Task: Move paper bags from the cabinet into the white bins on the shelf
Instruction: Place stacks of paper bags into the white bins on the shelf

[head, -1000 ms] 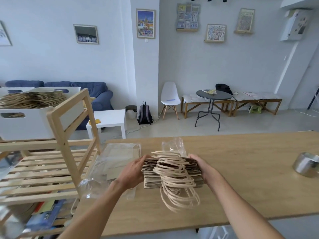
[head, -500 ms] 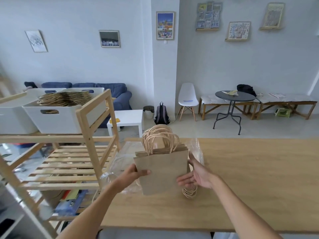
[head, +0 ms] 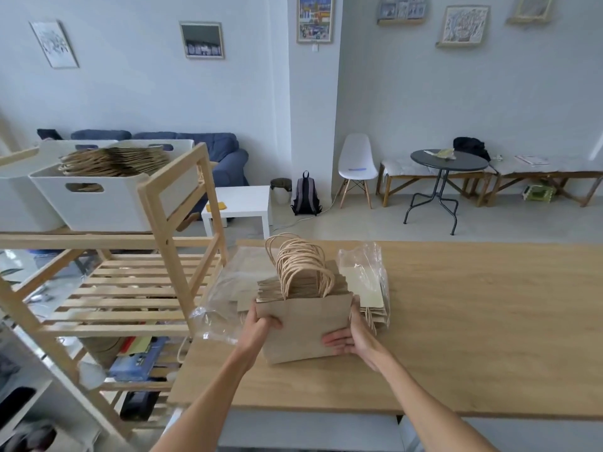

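On the wooden table (head: 456, 321), stack of paper bags (head: 303, 324) now lower than before, upright, left hand (head: 257, 326) and right hand (head: 350, 337) gripping its sides, flat brown kraft, looped twine handles, white bin (head: 98, 203) on shelf part-filled.

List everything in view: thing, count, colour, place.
stack of paper bags: one, brown, upright on the wooden table, held from both sides
plastic wrap: clear, on the table behind the stack
white bins: two, on the wooden shelf top; the nearer one holds brown bags
sofa: one, blue, far wall
side table: one, white
backpack: one, grey
chair: one, white
round table: one, dark
left hand: grips the stack's left edge
right hand: grips its right edge
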`<state>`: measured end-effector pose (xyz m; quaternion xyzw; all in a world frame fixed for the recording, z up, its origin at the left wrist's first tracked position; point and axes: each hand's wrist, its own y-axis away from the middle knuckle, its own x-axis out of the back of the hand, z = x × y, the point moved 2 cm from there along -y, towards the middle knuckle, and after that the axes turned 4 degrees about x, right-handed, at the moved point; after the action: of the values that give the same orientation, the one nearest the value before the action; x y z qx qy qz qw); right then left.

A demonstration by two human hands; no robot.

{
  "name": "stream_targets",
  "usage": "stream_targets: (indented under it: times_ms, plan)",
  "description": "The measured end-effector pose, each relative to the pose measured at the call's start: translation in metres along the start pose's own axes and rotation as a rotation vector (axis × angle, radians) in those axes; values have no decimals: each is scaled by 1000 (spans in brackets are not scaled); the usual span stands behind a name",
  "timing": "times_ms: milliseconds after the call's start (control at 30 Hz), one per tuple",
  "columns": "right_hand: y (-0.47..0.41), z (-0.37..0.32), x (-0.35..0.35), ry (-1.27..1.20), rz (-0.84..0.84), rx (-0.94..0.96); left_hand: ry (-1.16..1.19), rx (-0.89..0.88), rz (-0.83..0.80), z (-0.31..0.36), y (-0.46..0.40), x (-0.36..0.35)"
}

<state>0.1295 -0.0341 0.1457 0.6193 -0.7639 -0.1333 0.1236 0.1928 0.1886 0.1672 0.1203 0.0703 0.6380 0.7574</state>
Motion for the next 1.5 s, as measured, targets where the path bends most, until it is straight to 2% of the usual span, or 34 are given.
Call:
stream_targets:
  times_ms: [67,167,267,367,533,833,1000,1133,1300,1500]
  plan:
    - [-1,5,2,36,-64,38,23,-12,7,1,2,0]
    - [-5,11,8,229,-121,120,59,-39,3,-2,3,-1]
    - [-11,7,11,423,-13,191,61,-71,3,-6,5,-5]
    - [-21,1,17,515,143,269,40,-102,-4,-9,5,-8]
    - [-38,1,17,387,-11,250,53,-77,-3,-11,-2,-8]
    - [-27,12,1,121,31,328,-25,-99,-30,-15,-2,1]
    - [-9,22,-10,86,72,351,30,-228,-19,-8,0,1]
    - [2,19,-14,4,131,299,19,-209,32,-13,9,0]
    - [-5,59,-9,-18,184,283,-124,-209,37,-29,18,0]
    - [17,37,-21,-19,182,325,-47,-208,61,-39,26,-2]
